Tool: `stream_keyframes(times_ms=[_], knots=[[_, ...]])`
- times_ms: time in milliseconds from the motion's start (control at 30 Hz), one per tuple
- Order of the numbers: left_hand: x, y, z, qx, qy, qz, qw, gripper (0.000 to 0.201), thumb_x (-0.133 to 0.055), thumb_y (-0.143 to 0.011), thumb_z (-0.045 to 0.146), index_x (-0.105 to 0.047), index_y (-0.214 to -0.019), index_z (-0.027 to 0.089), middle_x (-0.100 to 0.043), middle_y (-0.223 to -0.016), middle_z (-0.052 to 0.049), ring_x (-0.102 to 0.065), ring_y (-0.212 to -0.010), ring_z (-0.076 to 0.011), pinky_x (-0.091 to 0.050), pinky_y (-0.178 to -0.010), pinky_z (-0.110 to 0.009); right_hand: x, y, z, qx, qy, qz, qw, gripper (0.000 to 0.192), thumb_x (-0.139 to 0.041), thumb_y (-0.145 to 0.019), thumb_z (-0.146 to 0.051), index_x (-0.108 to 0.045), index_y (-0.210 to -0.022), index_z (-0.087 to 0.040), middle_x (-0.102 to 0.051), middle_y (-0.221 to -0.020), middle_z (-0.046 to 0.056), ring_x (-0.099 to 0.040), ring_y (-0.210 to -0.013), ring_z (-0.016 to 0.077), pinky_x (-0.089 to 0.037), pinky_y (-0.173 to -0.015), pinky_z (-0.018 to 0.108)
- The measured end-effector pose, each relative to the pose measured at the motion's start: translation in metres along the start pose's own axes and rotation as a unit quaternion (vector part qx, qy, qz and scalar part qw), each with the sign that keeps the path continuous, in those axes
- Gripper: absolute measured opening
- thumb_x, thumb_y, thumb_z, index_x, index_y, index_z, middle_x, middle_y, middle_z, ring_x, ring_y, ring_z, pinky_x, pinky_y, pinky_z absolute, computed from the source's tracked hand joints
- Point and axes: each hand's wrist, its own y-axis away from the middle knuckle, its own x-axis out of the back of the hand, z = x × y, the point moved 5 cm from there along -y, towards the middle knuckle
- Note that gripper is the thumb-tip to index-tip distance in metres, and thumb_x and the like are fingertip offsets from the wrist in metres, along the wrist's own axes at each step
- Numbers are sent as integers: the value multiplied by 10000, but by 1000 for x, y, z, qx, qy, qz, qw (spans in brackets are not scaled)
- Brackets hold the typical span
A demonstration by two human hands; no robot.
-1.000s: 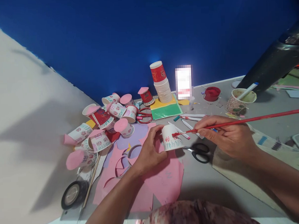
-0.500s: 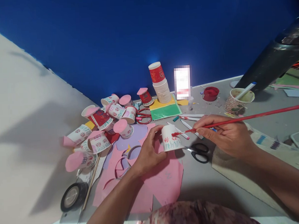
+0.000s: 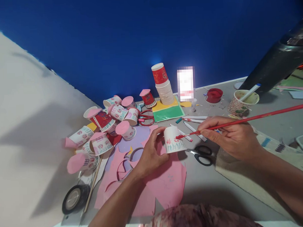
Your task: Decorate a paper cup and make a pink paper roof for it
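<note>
Grey tabletop (image 3: 201,188) strewn with craft litter meets a deep blue wall (image 3: 139,37), with a pale wall (image 3: 25,131) running along the left. Pink paper (image 3: 166,185) lies under the work; black scissors (image 3: 202,154) rest just beside it, markers (image 3: 193,118) lie behind, and a heap of decorated cups (image 3: 104,128) crowds the left near a tape roll (image 3: 73,198). A cup stack (image 3: 164,85) stands on green card (image 3: 167,113) by the wall, near a red paint dish (image 3: 214,94). The left hand (image 3: 150,155) curls its fingers around an upturned white cup (image 3: 174,140) above the pink paper. The right hand (image 3: 232,137) pinches a red brush (image 3: 241,123), its tip touching the cup's side. Compared with half a second earlier, both hands and the cup are almost unmoved; the brush handle's far end sits slightly higher.
</note>
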Motion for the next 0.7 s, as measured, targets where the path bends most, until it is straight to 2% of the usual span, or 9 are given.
stream_keyframes(times_ms=[133, 300, 433, 567, 700], knots=[[-1, 0, -1, 8, -5, -7, 1000, 779, -714, -685, 0, -515, -1387, 275, -552, -1472, -93, -566, -1402, -314, -424, -1225, -521, 3, 0, 0, 9, 5, 22, 1000, 92, -714, -939, -270, -761, -863, -289, -797, -840, 5, -756, -765, 203, -610, -702, 300], [0, 1, -3, 6, -6, -4, 1000, 796, -724, -675, -8, -515, -1384, 289, -565, -1470, -88, -572, -1390, -317, -418, -1228, -527, 0, -1, -3, -1, -9, -1, 1000, 109, -722, -932, -289, -756, -829, -284, -794, -815, 7, -746, -717, 197, -612, -670, 297], [-1, 2, -3, 6, -3, -11, 1000, 801, -712, -674, -15, -513, -1388, 289, -568, -1470, -86, -566, -1398, -318, -417, -1229, -517, 0, -2, -4, -1, -12, 18, 1000, 105, -724, -931, -282, -761, -832, -278, -796, -821, 10, -746, -728, 191, -613, -687, 287], [-2, 1, -4, 6, 5, -6, 1000, 781, -720, -681, -4, -519, -1382, 276, -572, -1459, -90, -580, -1378, -318, -433, -1213, -511, -3, -1, -3, -5, -12, 4, 1000, 111, -728, -929, -294, -767, -830, -262, -794, -816, 14, -749, -742, 189, -610, -695, 280], [-2, -1, -3, 2, 2, -9, 1000, 785, -745, -681, 4, -527, -1387, 269, -569, -1461, -89, -575, -1382, -321, -422, -1223, -513, 1, 0, -2, 8, -10, 39, 999, 92, -729, -931, -268, -766, -851, -245, -800, -832, 11, -752, -756, 176, -608, -715, 264]])
